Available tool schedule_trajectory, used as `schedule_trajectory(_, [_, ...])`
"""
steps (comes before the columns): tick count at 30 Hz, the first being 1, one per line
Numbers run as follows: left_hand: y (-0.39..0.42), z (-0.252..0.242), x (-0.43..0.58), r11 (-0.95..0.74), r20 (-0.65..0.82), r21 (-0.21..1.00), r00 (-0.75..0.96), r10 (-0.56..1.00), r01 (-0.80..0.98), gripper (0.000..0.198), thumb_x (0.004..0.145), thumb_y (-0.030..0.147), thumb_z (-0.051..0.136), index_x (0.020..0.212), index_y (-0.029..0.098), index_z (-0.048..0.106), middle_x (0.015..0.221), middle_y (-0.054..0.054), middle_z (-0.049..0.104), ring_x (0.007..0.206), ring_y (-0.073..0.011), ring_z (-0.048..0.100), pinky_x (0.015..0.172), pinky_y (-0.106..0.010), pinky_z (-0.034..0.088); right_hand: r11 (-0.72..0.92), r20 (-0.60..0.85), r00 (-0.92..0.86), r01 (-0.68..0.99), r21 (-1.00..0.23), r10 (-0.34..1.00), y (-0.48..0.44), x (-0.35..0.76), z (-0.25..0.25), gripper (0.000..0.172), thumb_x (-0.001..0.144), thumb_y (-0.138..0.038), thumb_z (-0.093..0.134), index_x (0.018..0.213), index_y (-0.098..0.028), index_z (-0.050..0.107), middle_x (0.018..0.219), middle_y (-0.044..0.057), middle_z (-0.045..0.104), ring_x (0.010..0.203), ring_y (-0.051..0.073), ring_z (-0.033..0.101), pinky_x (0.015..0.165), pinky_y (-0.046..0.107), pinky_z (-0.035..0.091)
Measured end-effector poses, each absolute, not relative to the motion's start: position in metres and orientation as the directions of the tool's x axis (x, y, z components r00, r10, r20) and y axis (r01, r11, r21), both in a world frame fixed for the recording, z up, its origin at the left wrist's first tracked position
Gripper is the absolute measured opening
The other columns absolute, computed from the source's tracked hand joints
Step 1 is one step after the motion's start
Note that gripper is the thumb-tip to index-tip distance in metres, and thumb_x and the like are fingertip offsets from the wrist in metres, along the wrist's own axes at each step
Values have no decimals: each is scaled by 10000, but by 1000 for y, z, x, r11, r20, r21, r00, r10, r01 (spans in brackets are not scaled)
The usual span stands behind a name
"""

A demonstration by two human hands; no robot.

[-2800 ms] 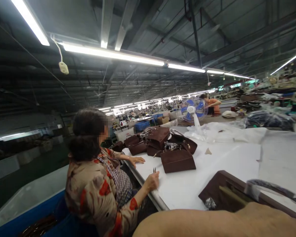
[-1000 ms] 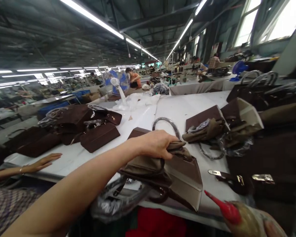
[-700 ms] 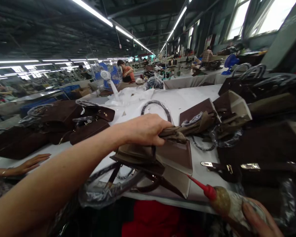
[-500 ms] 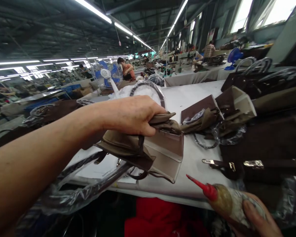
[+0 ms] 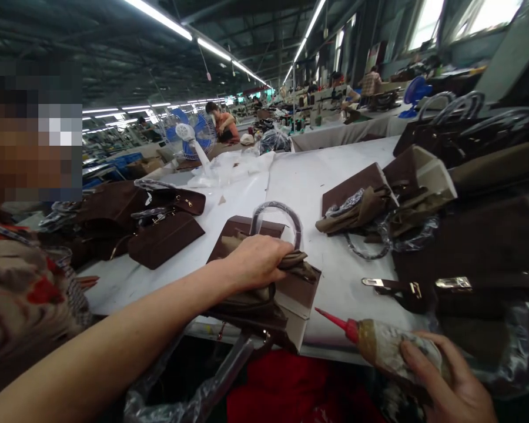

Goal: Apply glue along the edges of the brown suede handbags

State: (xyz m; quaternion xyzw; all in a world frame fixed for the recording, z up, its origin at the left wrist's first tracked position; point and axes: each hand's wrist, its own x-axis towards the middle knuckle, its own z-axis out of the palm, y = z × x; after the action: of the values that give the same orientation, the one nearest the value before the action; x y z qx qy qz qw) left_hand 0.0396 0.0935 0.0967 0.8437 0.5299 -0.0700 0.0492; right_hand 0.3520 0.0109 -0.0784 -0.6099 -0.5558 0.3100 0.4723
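Note:
My left hand (image 5: 261, 259) is closed on the bunched olive lining of a dark brown handbag (image 5: 297, 294), which lies open at the near table edge. One plastic-wrapped handle (image 5: 278, 207) arches up behind my hand; another wrapped handle hangs over the front edge. Stiff pale panels show beside the lining, to the right of my fingers. In my right hand (image 5: 449, 370) is a glue bottle (image 5: 392, 346) with a tapered red nozzle. The bottle is tilted, its tip pointing left towards the bag and a little apart from it.
A co-worker (image 5: 26, 276) stands close on the left. Brown bags (image 5: 165, 235) lie at the left of the white table (image 5: 335, 164). More bag bodies (image 5: 357, 197) with linings lie at right, beside a dark bag with metal-tipped straps (image 5: 452, 286). A blue fan (image 5: 189, 134) stands behind.
My left hand has lowered with the bag, bringing it down at the table edge. The bottle's tip has moved left, nearer the bag. A co-worker has come into view at left.

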Motion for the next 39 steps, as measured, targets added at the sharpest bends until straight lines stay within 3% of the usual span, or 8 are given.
schedule_trajectory(4, [95, 92, 42, -391, -139, -5, 387, 912, 920, 124, 892, 289, 674, 943, 176, 670, 950, -75, 741, 909, -278, 714, 738, -358, 525, 247, 324, 48, 544, -802, 945, 17, 346, -83, 323, 902, -568, 623, 891, -245, 611, 797, 19, 666, 697, 207, 660, 655, 272, 560])
schedule_trajectory(8, [99, 88, 45, -375, -108, -41, 369, 923, 926, 144, 915, 305, 679, 962, 169, 686, 981, -86, 739, 974, -294, 706, 787, -378, 551, 466, 516, -69, 544, -698, 854, 24, 334, -86, 189, 962, -435, 613, 934, -249, 590, 818, 5, 628, 671, 178, 617, 663, 262, 518])
schedule_trajectory(11, [103, 87, 46, -375, -103, -63, 368, 924, 925, 178, 923, 340, 689, 955, 165, 696, 985, -90, 738, 983, -302, 704, 802, -396, 563, 560, 582, -124, 490, -668, 803, 33, 326, -87, 147, 980, -385, 603, 925, -250, 587, 791, -3, 589, 650, 173, 591, 616, 267, 479])
schedule_trajectory(15, [107, 83, 43, -373, -91, -76, 367, 926, 925, 191, 915, 345, 706, 958, 159, 697, 991, -92, 735, 981, -302, 701, 811, -408, 572, 569, 556, -175, 445, -691, 812, 46, 318, -91, 154, 994, -378, 589, 906, -253, 581, 774, -12, 571, 664, 168, 581, 627, 268, 465])
schedule_trajectory(21, [105, 78, 41, -377, -54, -67, 374, 926, 924, 160, 924, 307, 686, 952, 149, 691, 985, -95, 730, 993, -294, 692, 819, -400, 572, 367, 347, -132, 469, -803, 928, 49, 317, -89, 290, 969, -524, 577, 863, -255, 560, 728, -29, 564, 616, 164, 545, 597, 275, 440])
schedule_trajectory(27, [104, 75, 42, -365, -54, -71, 362, 931, 928, 152, 925, 295, 670, 957, 148, 688, 996, -99, 726, 994, -292, 684, 812, -391, 573, 243, 231, -84, 483, -842, 969, 51, 310, -72, 308, 970, -525, 530, 816, -259, 532, 676, -29, 526, 614, 180, 524, 622, 303, 427])
schedule_trajectory(39, [106, 74, 45, -306, -59, -93, 301, 952, 948, 182, 939, 327, 647, 964, 150, 684, 997, -110, 720, 1012, -293, 688, 838, -381, 570, 389, 347, -181, 515, -764, 920, 71, 317, -82, 320, 951, -557, 536, 836, -259, 568, 714, -13, 592, 625, 182, 553, 601, 306, 425])
